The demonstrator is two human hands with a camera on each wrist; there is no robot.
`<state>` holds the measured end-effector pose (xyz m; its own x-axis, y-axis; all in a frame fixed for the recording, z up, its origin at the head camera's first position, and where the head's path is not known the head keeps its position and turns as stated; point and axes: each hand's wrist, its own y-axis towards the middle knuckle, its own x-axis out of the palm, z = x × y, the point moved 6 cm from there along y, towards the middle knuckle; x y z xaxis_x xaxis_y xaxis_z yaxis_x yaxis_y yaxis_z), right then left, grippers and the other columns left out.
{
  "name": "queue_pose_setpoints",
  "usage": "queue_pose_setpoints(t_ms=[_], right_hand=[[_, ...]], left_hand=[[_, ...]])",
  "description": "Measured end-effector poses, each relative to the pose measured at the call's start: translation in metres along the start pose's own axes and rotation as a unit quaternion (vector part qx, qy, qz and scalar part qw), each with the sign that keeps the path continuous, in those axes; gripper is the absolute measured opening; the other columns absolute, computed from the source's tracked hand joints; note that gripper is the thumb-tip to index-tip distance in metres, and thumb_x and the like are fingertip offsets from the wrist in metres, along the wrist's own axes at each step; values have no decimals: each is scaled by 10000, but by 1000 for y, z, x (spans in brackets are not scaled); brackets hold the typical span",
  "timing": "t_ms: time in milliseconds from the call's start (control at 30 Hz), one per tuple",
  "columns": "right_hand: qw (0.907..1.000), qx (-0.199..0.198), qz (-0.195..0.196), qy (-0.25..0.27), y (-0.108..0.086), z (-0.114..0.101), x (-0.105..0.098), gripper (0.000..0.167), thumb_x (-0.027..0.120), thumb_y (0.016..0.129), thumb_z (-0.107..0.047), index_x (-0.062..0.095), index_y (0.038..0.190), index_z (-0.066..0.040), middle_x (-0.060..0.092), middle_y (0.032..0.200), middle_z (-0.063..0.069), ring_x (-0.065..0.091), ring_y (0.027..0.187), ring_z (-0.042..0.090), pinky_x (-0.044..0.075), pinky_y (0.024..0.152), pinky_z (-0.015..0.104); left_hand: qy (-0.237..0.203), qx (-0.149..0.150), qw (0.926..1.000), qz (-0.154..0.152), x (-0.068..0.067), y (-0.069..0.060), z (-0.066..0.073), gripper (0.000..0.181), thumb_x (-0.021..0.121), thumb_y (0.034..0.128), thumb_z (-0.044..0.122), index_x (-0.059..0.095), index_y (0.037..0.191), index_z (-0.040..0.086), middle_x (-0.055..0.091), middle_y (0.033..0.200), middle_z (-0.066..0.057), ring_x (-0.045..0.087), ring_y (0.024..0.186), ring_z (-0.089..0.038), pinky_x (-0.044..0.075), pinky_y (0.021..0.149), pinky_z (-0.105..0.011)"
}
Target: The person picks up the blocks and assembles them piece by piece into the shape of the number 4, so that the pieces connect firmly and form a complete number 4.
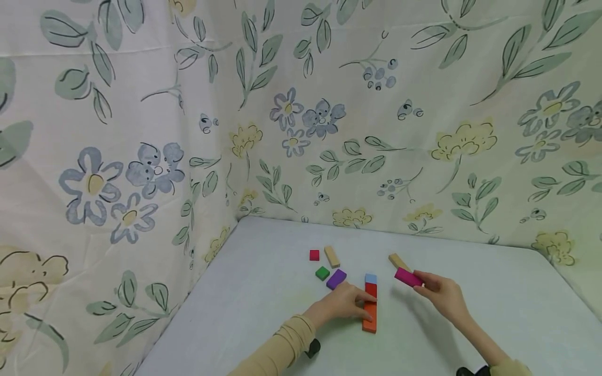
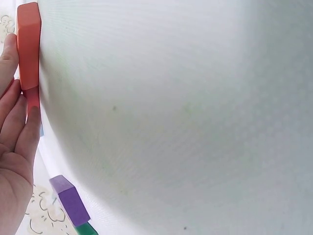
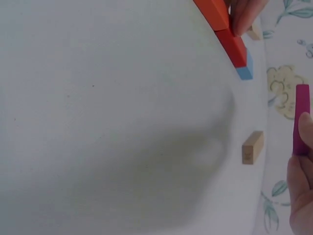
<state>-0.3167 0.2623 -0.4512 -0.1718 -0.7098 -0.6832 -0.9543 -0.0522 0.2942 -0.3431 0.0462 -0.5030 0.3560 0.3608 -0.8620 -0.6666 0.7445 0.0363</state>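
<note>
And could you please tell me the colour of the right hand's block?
The block in the right hand is magenta; the head view shows it best.

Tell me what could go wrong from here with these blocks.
The left hand touches the row where the red block meets the orange block, so a nudge might push them out of line.

The right hand pinches the magenta block near one end, off the table; it could twist or drop.

The purple block lies close to the left hand and might get knocked.
</note>
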Motion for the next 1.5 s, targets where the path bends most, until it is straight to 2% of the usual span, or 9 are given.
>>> queue_pose_setpoints(t_ms=[133, 367, 500, 600, 667, 833, 967, 1133, 1500], right_hand=[[9999, 21, -118, -52, 6, -3, -1, 397, 712, 836, -99, 622, 1193, 51, 647, 1131, 282, 665, 974, 368, 568, 700, 219], [9999, -57, -143, -45, 16, -9, -5, 397, 695, 848, -82, 609, 1213, 49, 648, 1135, 276, 657, 979, 366, 546, 700, 161], [9999, -101, -127, -33, 21, -10, -6, 390, 689, 852, -71, 608, 1214, 50, 645, 1140, 278, 656, 992, 371, 533, 701, 136], [9998, -120, -140, -15, 25, -10, -5, 389, 681, 857, -65, 602, 1219, 54, 638, 1149, 284, 652, 1007, 377, 551, 716, 170], [9998, -113, -163, 47, 27, -9, -4, 390, 676, 861, -63, 597, 1223, 57, 632, 1157, 291, 648, 1017, 386, 566, 732, 219], [9996, -115, -238, 128, 31, -7, 2, 392, 668, 869, -72, 591, 1233, 53, 628, 1167, 289, 650, 1006, 378, 575, 741, 265], [9993, -87, -335, 149, 33, -5, 9, 395, 665, 872, -73, 587, 1241, 45, 626, 1177, 279, 649, 995, 353, 572, 740, 248], [9989, 80, -429, 160, 32, 1, 18, 395, 652, 874, -47, 580, 1251, 43, 611, 1197, 286, 631, 1021, 365, 573, 773, 309], [9983, 178, -526, 192, 29, 12, 38, 384, 633, 869, -6, 583, 1245, 48, 605, 1219, 273, 597, 1093, 396, 564, 802, 328]], left_hand=[[-45, -50, 10000, -35, 0, 0, 0, 446, 734, 811, 351, 649, 1233, 235, 415, 652, 116, 301, 559, -6, 254, 504, -137], [-68, -17, 10000, -21, -1, -1, 1, 447, 732, 812, 354, 649, 1234, 232, 426, 658, 109, 298, 546, -5, 258, 497, -137], [-82, 59, 9999, 1, -2, -1, 2, 445, 733, 813, 343, 652, 1231, 215, 530, 736, 109, 289, 553, -4, 248, 505, -137], [-25, 119, 9999, 36, -3, -1, 3, 447, 736, 812, 341, 653, 1230, 206, 589, 807, 103, 293, 567, 3, 250, 512, -134], [30, 135, 9999, 49, -3, -1, 3, 447, 735, 812, 346, 653, 1229, 210, 575, 784, 99, 290, 568, 3, 249, 513, -135], [54, 89, 9999, 11, -2, -1, 3, 447, 731, 813, 357, 652, 1231, 220, 422, 657, 92, 271, 557, -5, 233, 510, -143], [40, 45, 10000, -12, -2, -1, 3, 447, 730, 814, 354, 651, 1233, 222, 427, 664, 109, 266, 562, -6, 231, 512, -142], [46, -20, 10000, -26, -1, -1, 3, 447, 732, 811, 356, 648, 1235, 240, 413, 654, 97, 284, 567, -5, 238, 506, -144], [114, -52, 9999, -39, -1, -1, 1, 445, 733, 807, 365, 649, 1231, 259, 621, 887, 133, 352, 630, 23, 275, 530, -124]])
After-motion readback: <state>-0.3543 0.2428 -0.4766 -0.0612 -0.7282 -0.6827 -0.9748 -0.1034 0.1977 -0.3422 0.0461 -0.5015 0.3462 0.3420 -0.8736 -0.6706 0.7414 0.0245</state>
